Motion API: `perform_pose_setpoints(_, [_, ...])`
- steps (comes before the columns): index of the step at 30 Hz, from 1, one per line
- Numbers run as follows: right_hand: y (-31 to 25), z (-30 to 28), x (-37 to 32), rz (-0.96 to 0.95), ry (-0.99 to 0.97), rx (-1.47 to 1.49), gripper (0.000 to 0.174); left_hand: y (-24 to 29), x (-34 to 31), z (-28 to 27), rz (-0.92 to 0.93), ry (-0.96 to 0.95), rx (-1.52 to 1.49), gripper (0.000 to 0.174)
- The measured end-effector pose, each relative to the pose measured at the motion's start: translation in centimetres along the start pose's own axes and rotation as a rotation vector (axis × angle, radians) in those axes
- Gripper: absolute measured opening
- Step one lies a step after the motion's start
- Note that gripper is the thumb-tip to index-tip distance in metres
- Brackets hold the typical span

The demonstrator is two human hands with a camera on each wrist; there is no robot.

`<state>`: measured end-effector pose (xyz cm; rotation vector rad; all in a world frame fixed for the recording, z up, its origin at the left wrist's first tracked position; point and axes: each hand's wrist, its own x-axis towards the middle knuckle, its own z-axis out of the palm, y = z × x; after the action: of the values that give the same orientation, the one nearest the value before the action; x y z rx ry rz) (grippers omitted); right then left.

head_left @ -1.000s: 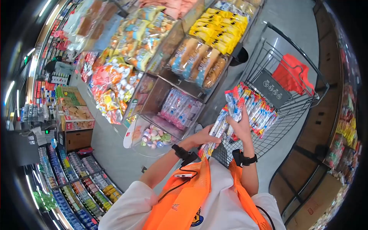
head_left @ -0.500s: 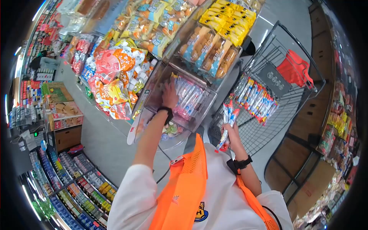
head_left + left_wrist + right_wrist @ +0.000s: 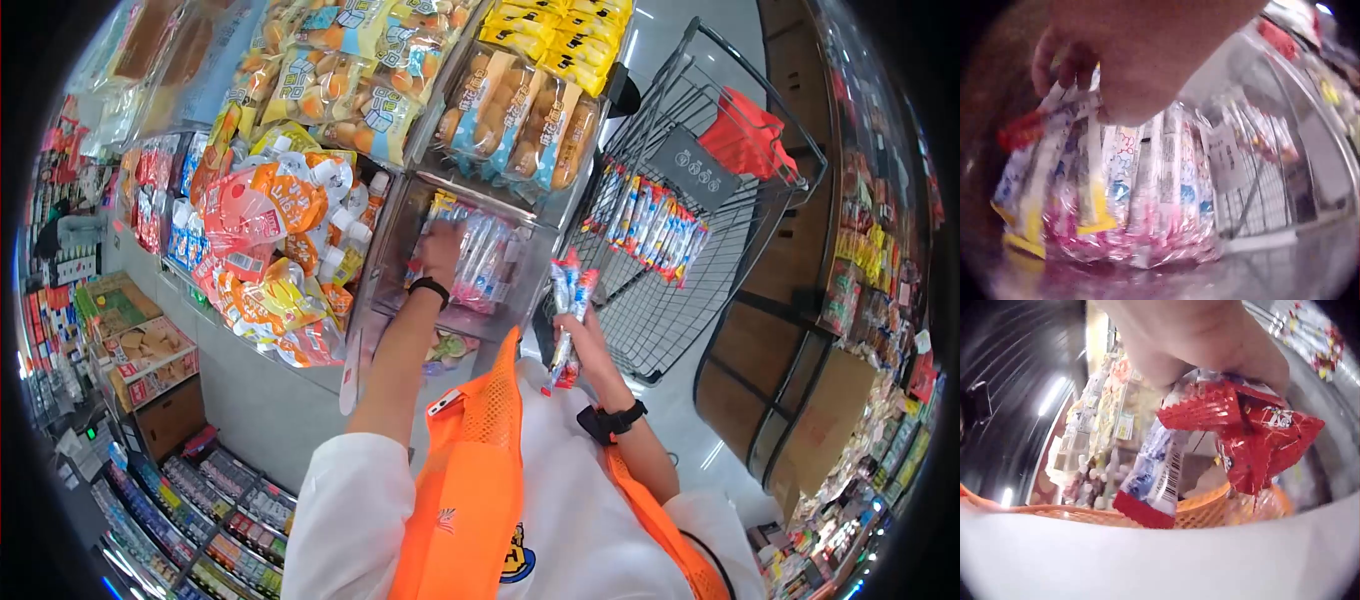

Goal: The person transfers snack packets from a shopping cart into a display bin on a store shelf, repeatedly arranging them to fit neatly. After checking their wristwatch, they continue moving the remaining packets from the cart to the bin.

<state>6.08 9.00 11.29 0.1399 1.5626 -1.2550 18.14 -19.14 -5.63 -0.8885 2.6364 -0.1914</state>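
Slim wrapped sticks point(image 3: 572, 285) with red ends are gripped in the right hand point(image 3: 584, 342), upright-leaning between the clear bin point(image 3: 468, 320) and the shopping cart point(image 3: 640, 325). The left hand point(image 3: 440, 250) reaches into that bin, fingers bent over more packets point(image 3: 487, 255); whether it grasps one, I cannot tell. Similar packets point(image 3: 655, 225) lie in a row inside the cart, near a red bag point(image 3: 745, 135). Bagged bread point(image 3: 515, 115) sits just beyond the bin, spouted pouches point(image 3: 290, 215) to its left.

Yellow packets point(image 3: 575, 40) lie beyond the bread point(image 3: 500, 110), buns point(image 3: 318, 85) to its left; capped pouches point(image 3: 250, 210) are heaped nearer; a carton point(image 3: 825, 425) stands far right.
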Motion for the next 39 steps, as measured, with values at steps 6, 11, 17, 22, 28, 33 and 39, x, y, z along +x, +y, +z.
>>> perform_pose_setpoints(6, [0.2,6.9,3.5,0.376,-0.408,0.149,0.022,-1.0,0.3,0.9,-0.131,-0.160,-0.270,0.025])
perform_pose_setpoints(11, [2.3,12.6,12.1,-0.183,0.071,-0.507,0.055,-3.0,-0.5,-3.2,-0.234,-0.210,-0.392,0.019])
perform_pose_setpoints(17, [6.0,19.5,21.1,-0.100,0.107,-0.804,0.056,-2.5,-0.7,-2.5,-0.213,-0.054,-0.282,0.017])
perform_pose_setpoints(22, [11.8,16.1,27.1,-0.619,-0.146,-1.553,0.043,-2.4,-1.1,-1.0,-0.152,-0.099,-0.223,0.013])
perform_pose_setpoints(28, [3.9,14.5,22.5,-0.496,-0.375,-1.814,0.028,-1.5,-2.5,-2.3,-0.115,-0.271,-0.414,0.017])
perform_pose_setpoints(33, [10.2,13.7,24.4,-0.255,0.089,-1.367,0.055,-1.1,-1.9,-5.4,-0.192,-0.087,-0.443,0.041])
perform_pose_setpoints(39, [3.2,14.0,17.9,-0.250,0.141,-1.249,0.069,0.4,-0.7,-3.6,-0.274,-0.235,-0.560,0.047])
